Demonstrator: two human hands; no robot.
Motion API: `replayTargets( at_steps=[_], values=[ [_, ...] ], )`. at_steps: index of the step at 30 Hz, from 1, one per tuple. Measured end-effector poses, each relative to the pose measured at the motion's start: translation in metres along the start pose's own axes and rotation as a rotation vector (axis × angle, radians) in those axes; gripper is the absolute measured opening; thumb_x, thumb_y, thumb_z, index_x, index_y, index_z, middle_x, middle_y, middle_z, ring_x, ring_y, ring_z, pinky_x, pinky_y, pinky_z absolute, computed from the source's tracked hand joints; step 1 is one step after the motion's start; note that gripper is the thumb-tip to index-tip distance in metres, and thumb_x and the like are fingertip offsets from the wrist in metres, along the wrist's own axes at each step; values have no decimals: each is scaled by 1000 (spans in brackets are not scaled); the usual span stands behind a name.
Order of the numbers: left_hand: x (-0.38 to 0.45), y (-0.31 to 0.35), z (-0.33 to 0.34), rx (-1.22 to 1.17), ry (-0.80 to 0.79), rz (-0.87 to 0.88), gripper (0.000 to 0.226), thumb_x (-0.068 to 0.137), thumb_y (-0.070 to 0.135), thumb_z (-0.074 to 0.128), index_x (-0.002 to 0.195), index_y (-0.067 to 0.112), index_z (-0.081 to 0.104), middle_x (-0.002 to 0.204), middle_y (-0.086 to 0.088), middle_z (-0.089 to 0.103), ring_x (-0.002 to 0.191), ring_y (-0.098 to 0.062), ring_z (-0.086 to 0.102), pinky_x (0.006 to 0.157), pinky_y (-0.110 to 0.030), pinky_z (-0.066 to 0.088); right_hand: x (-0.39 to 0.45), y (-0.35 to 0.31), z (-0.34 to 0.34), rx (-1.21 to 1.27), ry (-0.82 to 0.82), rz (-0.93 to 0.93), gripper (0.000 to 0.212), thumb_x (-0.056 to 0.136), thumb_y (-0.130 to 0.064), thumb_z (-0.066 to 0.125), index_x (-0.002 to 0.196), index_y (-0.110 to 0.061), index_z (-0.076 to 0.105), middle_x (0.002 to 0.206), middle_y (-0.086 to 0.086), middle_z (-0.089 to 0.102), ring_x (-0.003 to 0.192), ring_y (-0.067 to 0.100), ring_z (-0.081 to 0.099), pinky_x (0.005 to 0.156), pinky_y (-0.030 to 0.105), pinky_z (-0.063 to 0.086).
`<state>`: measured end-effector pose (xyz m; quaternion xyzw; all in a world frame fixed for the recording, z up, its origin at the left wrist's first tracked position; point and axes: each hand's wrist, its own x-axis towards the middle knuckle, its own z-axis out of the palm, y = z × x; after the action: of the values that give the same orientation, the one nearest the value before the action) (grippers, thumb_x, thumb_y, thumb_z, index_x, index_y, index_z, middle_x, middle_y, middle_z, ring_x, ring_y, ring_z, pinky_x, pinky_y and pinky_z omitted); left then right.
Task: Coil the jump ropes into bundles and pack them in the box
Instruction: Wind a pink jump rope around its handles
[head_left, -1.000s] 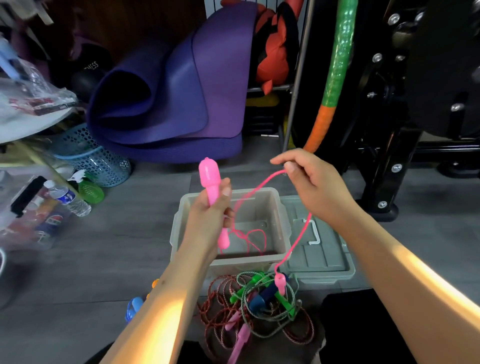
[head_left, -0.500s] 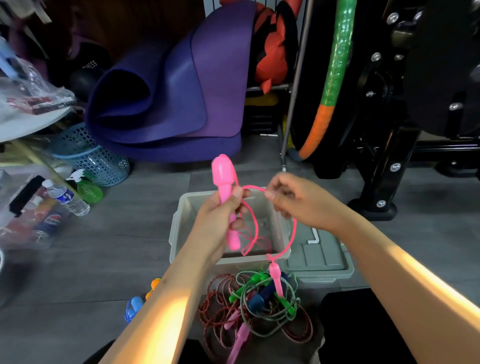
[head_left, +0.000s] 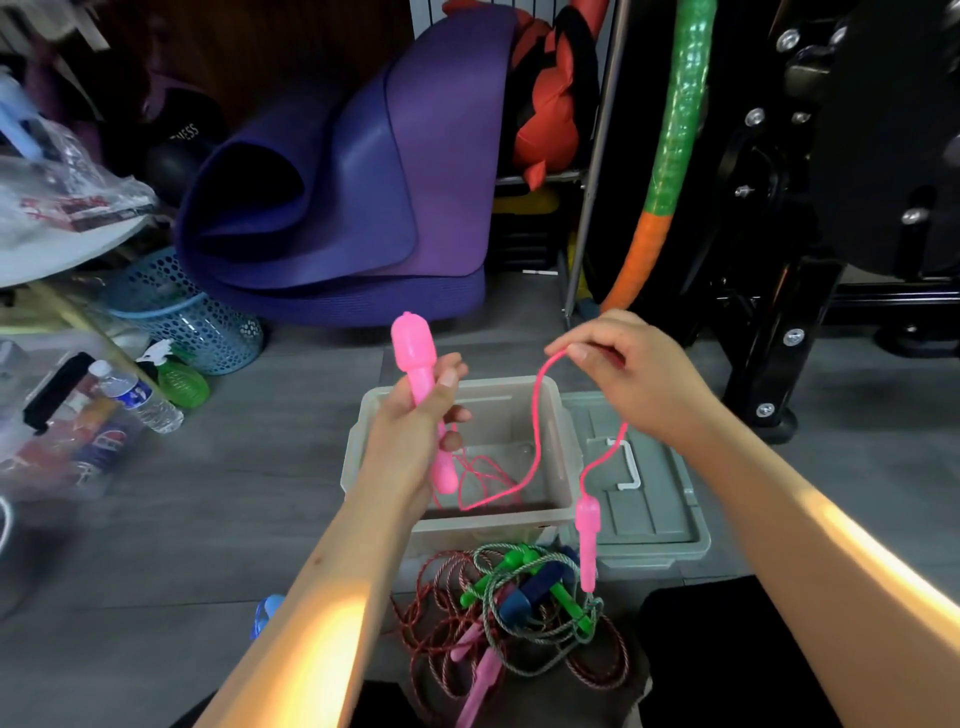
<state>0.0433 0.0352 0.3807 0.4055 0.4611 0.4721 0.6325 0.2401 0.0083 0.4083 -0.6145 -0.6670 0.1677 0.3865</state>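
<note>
Your left hand is curled round one pink handle and holds it upright over the box, which makes it a fixed post to wind the cord onto. Your right hand is up and out to the side, fingers pinched together on the pink cord. From that pinch one run drops in a slack curve into the box and comes back toward the left hand. The other run falls past the box's right wall to the second handle, which dangles free just above the pile.

Held apart like this, your hands draw out a length of cord ready to be laid as a loop by the left handle. A few thin loops seem to hang below your left hand already, though how many is hard to tell. So I judge the coil barely begun, with most of the cord loose.

The box stands open on the floor straight ahead of you, its lid lying flat just beside it on the right, out of the way. Apart from the cord sagging into it, nothing shows inside. The other ropes lie tangled on the floor between you and the box, near enough to take next.

The dangling handle could snag that tangle as you wind, so keep it lifted.
</note>
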Motion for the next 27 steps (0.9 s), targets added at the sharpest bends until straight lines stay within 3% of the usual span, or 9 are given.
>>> replayTargets(
  at_steps=[4,7,10,12,14,17,19,22,27],
  values=[
    [-10,-6,15,53,-192,-47,17,95,11,50,105,16,63,95,7,69,58,-5,54,41,-12,31,-3,-5,19,-26,-5,-117,17,88,-12,59,95,-19,73,78,-13,49,75,-6,50,71,5,33],
    [-12,-7,19,68,-216,-57,12,96,8,48,89,10,57,74,-1,56,52,-3,47,40,-12,30,-3,-8,22,17,10,-86,12,87,-14,63,95,-20,71,79,-12,52,72,-3,52,69,6,35],
    [-7,-5,17,-49,-116,-12,18,97,5,46,80,11,51,69,-2,44,52,-4,38,39,-12,28,-5,-4,16,-3,-286,79,3,88,-23,63,88,-24,60,73,-10,55,67,6,52,64,17,38],
    [-2,-2,12,-168,-44,13,18,97,6,45,80,11,50,69,-1,46,54,-5,38,39,-12,28,-8,3,12,-184,-583,172,14,90,-28,60,80,-21,54,70,-8,51,67,10,48,63,18,35],
    [3,4,6,-292,29,23,19,97,5,44,80,11,49,70,-1,47,53,-6,38,37,-12,28,-11,11,12,-311,-716,225,17,92,-31,57,81,-17,55,73,-5,52,72,15,49,67,26,37],
    [8,8,-4,-184,138,62,17,97,8,48,82,13,53,77,-1,53,53,-5,41,38,-13,30,-9,17,9,-160,-476,292,13,91,-31,58,88,-19,61,80,-3,69,80,20,62,76,30,46],
    [9,5,-7,-22,163,57,11,96,13,53,88,16,59,83,1,58,58,-6,45,39,-13,33,-6,14,6,7,-274,270,11,91,-28,58,90,-19,64,67,-2,67,68,18,63,72,31,48],
    [8,-4,-7,88,124,33,6,95,18,56,92,20,62,77,1,55,56,-5,51,41,-16,35,-3,4,3,76,-90,165,15,93,-22,54,96,-21,68,55,-14,54,54,-2,51,65,21,42],
    [4,-10,0,181,115,46,6,94,21,58,89,24,61,57,11,58,60,-9,53,49,-19,36,-6,-3,11,-43,115,99,18,96,-20,47,93,-19,65,56,-16,48,55,0,43,54,17,29]
  ],
)
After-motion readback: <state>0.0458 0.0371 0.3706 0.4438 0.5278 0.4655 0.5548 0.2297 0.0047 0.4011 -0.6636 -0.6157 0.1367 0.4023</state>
